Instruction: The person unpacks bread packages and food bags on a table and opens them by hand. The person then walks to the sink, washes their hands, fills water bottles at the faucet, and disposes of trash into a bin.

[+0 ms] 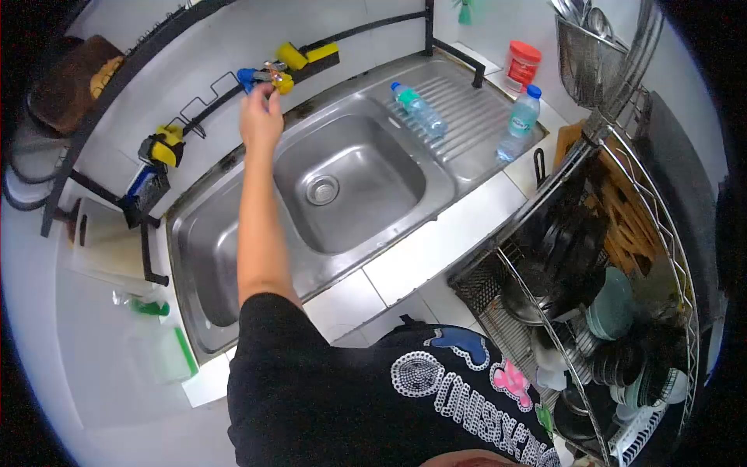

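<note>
My left hand (261,117) reaches over the back edge of the sink (350,167), its fingers curled together. At the fingertips is a small cluster with a blue part (247,78), a yellow part (282,82) and some shiny metal between them. Whether the fingers grip one of these or only touch it cannot be made out. Just right of the cluster, a yellow sponge (292,56) and a yellow-and-black sponge (322,53) rest along the black rail. My right hand is out of view.
On the ribbed drainboard (467,97), one water bottle (420,113) lies on its side and another bottle (520,124) stands upright. Behind them is a red tub (522,66). A wire dish rack (537,300) with pans and bowls stands right; a black holder (145,194) hangs left.
</note>
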`<state>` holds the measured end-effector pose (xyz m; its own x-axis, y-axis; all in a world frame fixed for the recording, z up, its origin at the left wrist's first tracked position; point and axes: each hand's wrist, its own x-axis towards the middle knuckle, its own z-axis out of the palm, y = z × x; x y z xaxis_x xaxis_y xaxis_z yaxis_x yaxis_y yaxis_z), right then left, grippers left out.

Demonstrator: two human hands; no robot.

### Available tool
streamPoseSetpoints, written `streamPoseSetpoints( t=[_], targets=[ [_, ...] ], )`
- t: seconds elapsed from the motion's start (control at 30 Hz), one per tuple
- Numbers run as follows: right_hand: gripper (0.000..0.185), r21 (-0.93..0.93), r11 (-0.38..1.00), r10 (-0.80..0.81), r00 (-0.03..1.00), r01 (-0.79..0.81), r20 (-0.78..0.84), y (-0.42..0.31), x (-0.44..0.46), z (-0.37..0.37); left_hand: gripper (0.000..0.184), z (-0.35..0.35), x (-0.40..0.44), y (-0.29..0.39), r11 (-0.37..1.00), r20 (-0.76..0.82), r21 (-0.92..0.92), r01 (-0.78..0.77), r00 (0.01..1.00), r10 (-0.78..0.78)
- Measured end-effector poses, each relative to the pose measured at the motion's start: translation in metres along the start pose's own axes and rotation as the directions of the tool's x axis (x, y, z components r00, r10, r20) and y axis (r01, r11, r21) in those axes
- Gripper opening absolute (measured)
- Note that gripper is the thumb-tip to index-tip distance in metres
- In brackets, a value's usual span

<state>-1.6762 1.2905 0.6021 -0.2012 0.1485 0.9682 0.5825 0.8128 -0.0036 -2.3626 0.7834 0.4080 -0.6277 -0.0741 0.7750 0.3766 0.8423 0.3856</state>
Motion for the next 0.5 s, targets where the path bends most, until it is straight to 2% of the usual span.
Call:
streamPoseSetpoints(
  t=[0.03,0.13,0.17,0.23,0.27,0.3,0.37,0.4,0.47,0.5],
  targets=[
    [0.033,-0.105,0.993,-0.063,0.998,0.060,-0.026,0.001,-0.005,-0.004,0.028,-0.010,0.015,0.018,0.997,0.026,0.076,-0.002,1.000,0.000],
    [0.034,-0.071,0.996,0.066,0.996,-0.061,0.065,-0.014,-0.013,-0.010,0.041,-0.004,0.063,0.016,0.947,0.106,0.282,-0.155,0.986,0.130],
    [0.034,-0.070,0.992,0.107,0.990,-0.101,0.095,-0.023,-0.014,-0.013,0.044,-0.003,0.079,0.016,0.944,0.253,0.295,-0.150,0.965,0.075],
    [0.036,-0.091,0.979,0.195,0.968,-0.183,0.157,-0.043,-0.015,-0.022,0.052,0.001,0.110,0.018,0.936,0.537,0.312,-0.165,0.843,-0.030],
    [0.036,-0.169,0.965,0.223,0.966,-0.200,0.132,-0.057,-0.015,-0.020,0.055,0.015,0.122,0.009,0.883,0.525,0.381,-0.273,0.850,0.036],
    [0.034,-0.257,0.936,0.282,0.949,-0.241,0.140,-0.076,-0.015,-0.019,0.056,0.021,0.122,0.017,0.856,0.484,0.436,-0.277,0.874,0.037],
    [0.034,-0.149,0.958,0.263,0.956,-0.243,0.132,-0.058,-0.022,-0.028,0.058,0.023,0.120,0.030,0.787,0.392,0.555,-0.270,0.919,0.039],
    [0.034,-0.181,0.954,0.261,0.959,-0.239,0.109,-0.050,-0.026,-0.033,0.063,0.022,0.114,0.040,0.798,0.350,0.543,-0.261,0.934,0.068],
    [0.034,-0.239,0.944,0.250,0.966,-0.228,0.066,-0.035,-0.032,-0.042,0.060,0.023,0.104,0.043,0.867,0.230,0.463,-0.183,0.970,0.082],
    [0.032,-0.209,0.940,0.281,0.960,-0.270,0.022,-0.027,-0.038,-0.047,0.059,0.021,0.100,0.042,0.897,0.165,0.418,-0.142,0.983,0.079]
  ],
)
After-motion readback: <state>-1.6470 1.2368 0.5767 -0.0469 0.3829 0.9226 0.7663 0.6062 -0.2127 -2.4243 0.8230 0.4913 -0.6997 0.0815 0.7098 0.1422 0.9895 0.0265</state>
